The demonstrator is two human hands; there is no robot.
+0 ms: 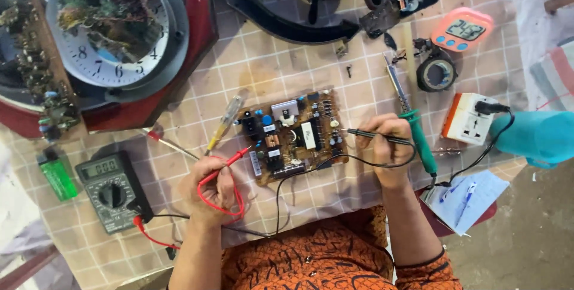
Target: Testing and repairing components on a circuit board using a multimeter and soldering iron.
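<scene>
A brown circuit board [291, 134] with several components lies in the middle of the checked tablecloth. My left hand [210, 191] grips a red test probe [230, 161] whose tip touches the board's left edge. My right hand [388, 146] holds a black test probe [376, 136], its tip pointing at the board's right side. Red and black leads run from both probes to a dark multimeter [113, 189] at the lower left.
A soldering iron with a green handle [417, 131] lies right of my right hand. A white power socket [468, 119], a tape roll [437, 73], a pink timer [461, 29], a wall clock [116, 33], a green lighter [58, 177], two screwdrivers [224, 124] and a black fan frame [299, 3] surround the board.
</scene>
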